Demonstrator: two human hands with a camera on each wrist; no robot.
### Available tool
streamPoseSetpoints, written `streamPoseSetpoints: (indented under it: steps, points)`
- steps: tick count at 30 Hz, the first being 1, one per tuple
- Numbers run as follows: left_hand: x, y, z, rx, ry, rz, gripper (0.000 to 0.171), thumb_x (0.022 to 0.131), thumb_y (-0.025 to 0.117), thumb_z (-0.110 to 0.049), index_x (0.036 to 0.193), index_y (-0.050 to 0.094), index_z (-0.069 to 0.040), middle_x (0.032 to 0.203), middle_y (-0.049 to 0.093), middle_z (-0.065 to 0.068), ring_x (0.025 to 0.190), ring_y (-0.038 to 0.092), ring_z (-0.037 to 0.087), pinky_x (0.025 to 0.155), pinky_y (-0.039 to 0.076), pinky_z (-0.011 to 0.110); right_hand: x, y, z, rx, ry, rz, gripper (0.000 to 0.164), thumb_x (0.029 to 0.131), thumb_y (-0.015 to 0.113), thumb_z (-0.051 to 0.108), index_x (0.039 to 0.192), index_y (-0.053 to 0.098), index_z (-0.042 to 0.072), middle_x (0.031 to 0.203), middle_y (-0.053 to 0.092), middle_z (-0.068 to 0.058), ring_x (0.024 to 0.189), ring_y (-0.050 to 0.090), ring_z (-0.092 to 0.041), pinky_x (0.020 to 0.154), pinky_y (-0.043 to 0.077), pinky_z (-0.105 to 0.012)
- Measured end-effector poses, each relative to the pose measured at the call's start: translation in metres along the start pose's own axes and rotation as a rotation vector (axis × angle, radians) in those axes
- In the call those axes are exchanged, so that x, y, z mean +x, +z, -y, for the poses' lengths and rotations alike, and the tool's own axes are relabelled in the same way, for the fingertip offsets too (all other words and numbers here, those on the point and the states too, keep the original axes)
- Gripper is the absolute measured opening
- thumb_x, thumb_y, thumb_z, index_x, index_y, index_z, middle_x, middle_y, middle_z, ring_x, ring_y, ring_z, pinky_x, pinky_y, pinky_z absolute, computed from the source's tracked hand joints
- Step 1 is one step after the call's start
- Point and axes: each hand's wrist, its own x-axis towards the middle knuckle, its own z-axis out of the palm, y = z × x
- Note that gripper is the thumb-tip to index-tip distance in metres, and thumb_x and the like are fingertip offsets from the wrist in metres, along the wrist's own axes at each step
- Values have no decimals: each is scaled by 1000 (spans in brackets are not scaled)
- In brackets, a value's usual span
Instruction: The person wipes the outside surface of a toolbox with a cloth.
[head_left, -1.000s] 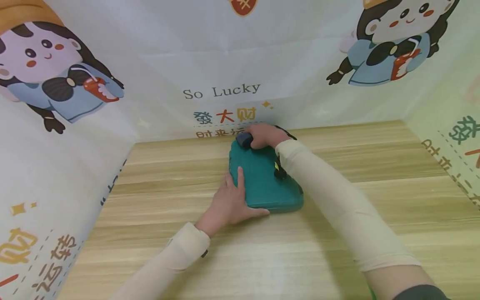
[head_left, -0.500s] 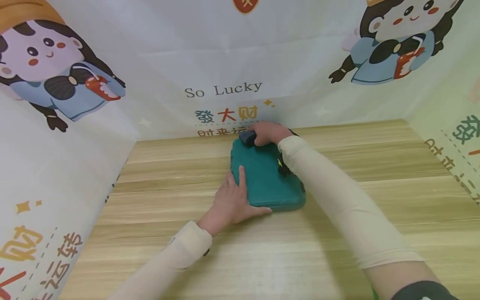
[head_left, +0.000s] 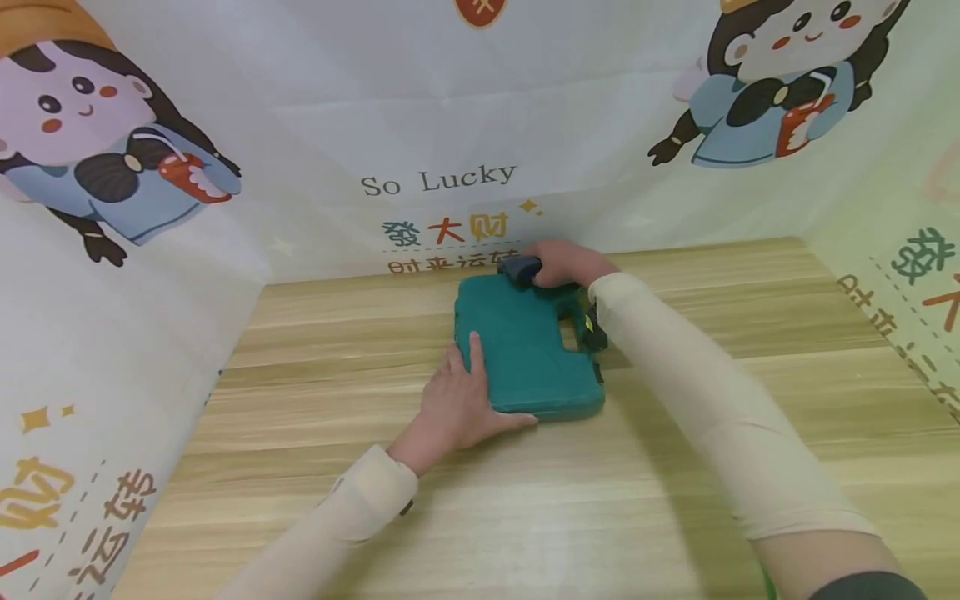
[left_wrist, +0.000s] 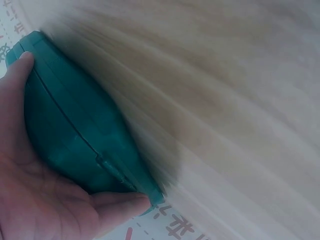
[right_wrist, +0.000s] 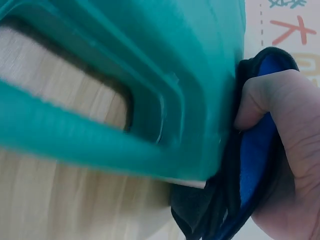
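Note:
A teal plastic carry case (head_left: 517,342) lies flat on the wooden table, its handle (right_wrist: 60,135) on the right side. My left hand (head_left: 453,404) rests on its near left corner, fingers spread and straight. The thumb lies along the near edge, and in the left wrist view the palm faces the case's seam and latch (left_wrist: 115,170). At the case's far edge my right hand (head_left: 567,260) pinches a folded dark cloth (right_wrist: 257,135) with a blue face and black edging. This cloth sits against the case's end; part of it is hidden behind the hand.
A white printed sheet (head_left: 315,150) with cartoon figures and lettering stands close behind the case, with more sheet along both sides. Bare wood grain of the table (head_left: 525,508) shows in front. A black wrist device (head_left: 594,332) overlaps the handle in the head view.
My right hand has slid to the right along the case's far edge, taking the dark cloth with it. The handle opening now shows. My left hand keeps its hold place.

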Motion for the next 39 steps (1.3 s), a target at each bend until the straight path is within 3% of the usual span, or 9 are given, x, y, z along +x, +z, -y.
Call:
streamPoseSetpoints:
  steps: [4,6,15,23,31,39]
  points:
    - [0,1,0,2,-3,4,138,52,28,-98,146,-4,-2,141,19,32,124,34,37,88,43,39,-7,0,-11,66,-51,-26,20,81,52,6,99,60,9,84,52,-7,72,40,-24,67,30,-34]
    - [0,1,0,9,-3,1,138,52,28,-98,146,-3,-1,141,19,32,123,35,36,87,44,38,-12,0,-16,92,-59,-31,15,82,51,7,96,58,8,83,50,-8,72,40,-24,67,30,-34]
    - [1,2,-1,6,2,-2,139,52,28,-98,146,-4,-1,142,17,33,125,33,37,89,43,39,-38,6,-31,201,11,-78,29,91,50,13,118,53,4,109,54,-13,92,46,-26,82,37,-40]
    - [2,3,1,-19,8,-7,138,53,32,-96,146,-3,0,143,16,33,123,34,38,90,42,40,-61,21,-36,315,10,-177,50,93,45,13,139,33,-1,131,45,-20,107,45,-26,95,33,-41]
    - [2,4,0,-30,10,-5,138,53,32,-97,146,-3,0,142,16,34,121,38,39,88,44,40,-79,37,-35,382,31,-230,56,95,43,12,143,20,-4,134,41,-24,102,46,-27,91,35,-39]
    - [2,3,-1,-42,5,-3,138,53,33,-96,146,-3,-1,143,15,34,122,36,39,87,44,41,-98,47,-19,397,108,-242,62,95,42,15,144,9,-5,121,49,-28,81,53,-26,77,42,-39]
